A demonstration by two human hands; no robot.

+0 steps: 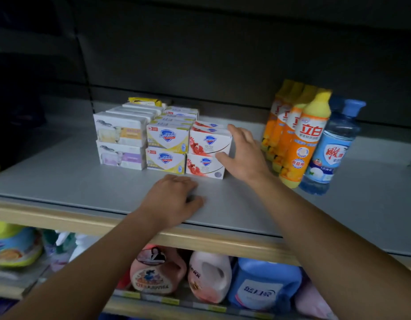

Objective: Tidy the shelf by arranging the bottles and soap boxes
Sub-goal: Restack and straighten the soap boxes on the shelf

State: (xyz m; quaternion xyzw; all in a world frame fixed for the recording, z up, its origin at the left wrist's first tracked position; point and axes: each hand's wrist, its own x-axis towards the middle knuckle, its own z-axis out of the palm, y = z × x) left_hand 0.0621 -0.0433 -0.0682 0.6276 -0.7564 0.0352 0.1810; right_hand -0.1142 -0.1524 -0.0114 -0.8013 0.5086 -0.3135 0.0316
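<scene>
On the grey shelf, stacked soap boxes stand left; the left hand rests curled and empty before them, the right hand presses spread fingers against the red-printed stack; bottles stand right.

Left hand curled; right hand spread (fingers straight).

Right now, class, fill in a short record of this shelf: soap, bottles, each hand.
soap boxes: stacked two high in rows, red ones at the right end
bottles: orange row and one blue bottle, upright at right
left hand: resting on the shelf, holding nothing
right hand: fingers spread against the red soap boxes
</scene>
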